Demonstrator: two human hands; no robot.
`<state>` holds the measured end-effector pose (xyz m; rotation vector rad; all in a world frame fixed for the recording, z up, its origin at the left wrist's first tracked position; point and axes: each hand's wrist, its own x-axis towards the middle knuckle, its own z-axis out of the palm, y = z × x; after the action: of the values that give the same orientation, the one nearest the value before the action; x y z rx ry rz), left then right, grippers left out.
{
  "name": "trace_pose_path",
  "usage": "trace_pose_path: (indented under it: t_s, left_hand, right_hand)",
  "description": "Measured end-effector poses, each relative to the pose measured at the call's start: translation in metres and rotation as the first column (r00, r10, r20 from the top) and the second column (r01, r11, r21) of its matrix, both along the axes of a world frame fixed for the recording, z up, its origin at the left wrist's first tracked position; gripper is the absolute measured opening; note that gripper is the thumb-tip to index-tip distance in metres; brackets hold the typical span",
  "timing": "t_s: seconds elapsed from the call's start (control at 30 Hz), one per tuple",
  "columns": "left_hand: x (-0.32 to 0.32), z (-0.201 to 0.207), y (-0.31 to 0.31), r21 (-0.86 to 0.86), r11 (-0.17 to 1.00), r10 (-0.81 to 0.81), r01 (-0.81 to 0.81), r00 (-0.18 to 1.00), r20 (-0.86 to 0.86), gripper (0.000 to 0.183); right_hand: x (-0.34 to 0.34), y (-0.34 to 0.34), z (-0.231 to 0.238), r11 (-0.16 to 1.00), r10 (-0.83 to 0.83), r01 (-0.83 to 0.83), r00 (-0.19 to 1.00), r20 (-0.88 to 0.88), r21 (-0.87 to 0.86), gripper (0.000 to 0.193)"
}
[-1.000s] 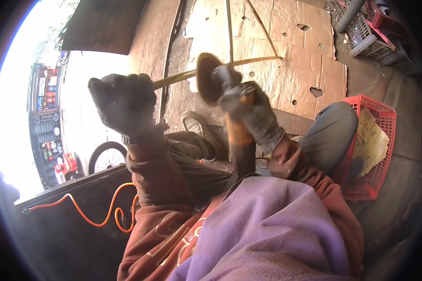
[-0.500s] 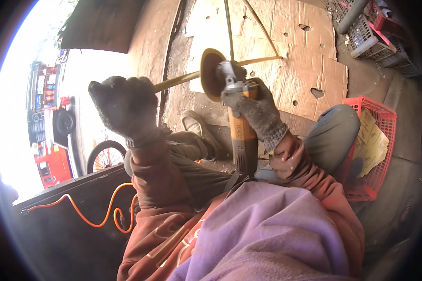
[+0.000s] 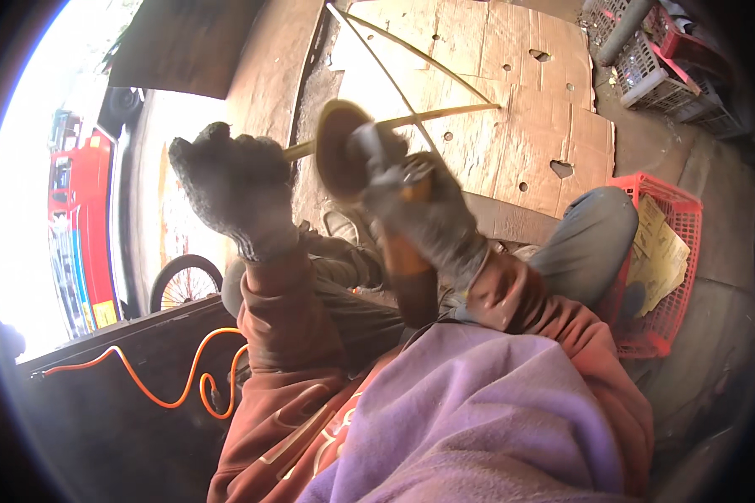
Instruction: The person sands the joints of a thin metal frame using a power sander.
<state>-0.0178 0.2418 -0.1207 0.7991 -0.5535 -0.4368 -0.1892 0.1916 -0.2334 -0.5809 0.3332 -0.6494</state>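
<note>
Two things to mind from here: my left grip point(image 3: 236, 180) is clamped on the end of the thin metal frame point(image 3: 457, 110), which I'd brace firmly as it runs rightward over cardboard point(image 3: 528, 134); just right of that grip, a disc point(image 3: 335, 151) overlaps the frame, contact unclear; further right, my right grip point(image 3: 428, 214) wraps the grinder point(image 3: 404, 256), best guided lightly

L glove point(image 3: 239, 184) & R glove point(image 3: 432, 214) are knitted in rough, matt cloth. Grinder body point(image 3: 405, 261) is cased in plastic, finish blurred; grinder head point(image 3: 379, 152) is seen as metal. Rods point(image 3: 445, 112) are seen as metal w/ dull sheen. Floor sheet point(image 3: 524, 142) is made of matt cardbd. Crate point(image 3: 689, 251) is moulded in semi-gloss plastic. Orange cord point(image 3: 147, 396) is sheathed in smooth, glossy plastic; purple cloth point(image 3: 478, 394) is napped & matt.
</note>
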Motion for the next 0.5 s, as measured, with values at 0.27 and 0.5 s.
trace_pose_path:
  t_s: [0.27,0.5]
  left_hand:
    - [-0.020,0.010,-0.007,0.240,0.945,0.194,-0.222,0.972,0.134,0.045]
    - [-0.022,0.008,-0.007,0.306,0.869,0.351,-0.388,0.921,0.170,0.048]
  right_hand:
    - [-0.012,-0.005,-0.022,0.902,0.163,-0.174,0.985,0.063,0.394,0.046]
    - [-0.028,-0.007,-0.008,0.988,-0.038,0.091,0.929,-0.369,0.126,0.031]
